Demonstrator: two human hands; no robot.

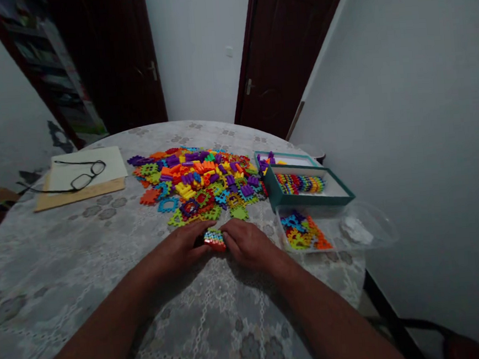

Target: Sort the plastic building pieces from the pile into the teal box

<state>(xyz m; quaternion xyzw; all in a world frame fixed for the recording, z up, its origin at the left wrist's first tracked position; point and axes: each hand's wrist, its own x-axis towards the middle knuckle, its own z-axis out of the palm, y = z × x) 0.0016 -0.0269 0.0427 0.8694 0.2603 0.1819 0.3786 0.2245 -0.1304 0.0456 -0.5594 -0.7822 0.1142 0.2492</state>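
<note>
Between my two hands is a small block of multicoloured beads or pegs [214, 238], with rows of green, white, blue and red. My left hand [186, 242] grips its left side, thumb in front and fingers behind. On the right side my right hand [244, 240] is closed against it with curled fingers. The block is low over the patterned tablecloth [217, 319]; whether it touches the cloth I cannot tell. Just beyond my hands spreads a heap of bright plastic building pieces [201, 177], with gear-edged plates and ribbed connectors in purple, orange, yellow and green.
A teal box [311, 200] at the right holds rows of coloured bead-like pieces, with another shallow box [293, 158] behind it. Nearer stands a clear plastic tray [335, 238] with more pieces and a white wad. Eyeglasses [82, 181] lie on papers [113, 162] at the left.
</note>
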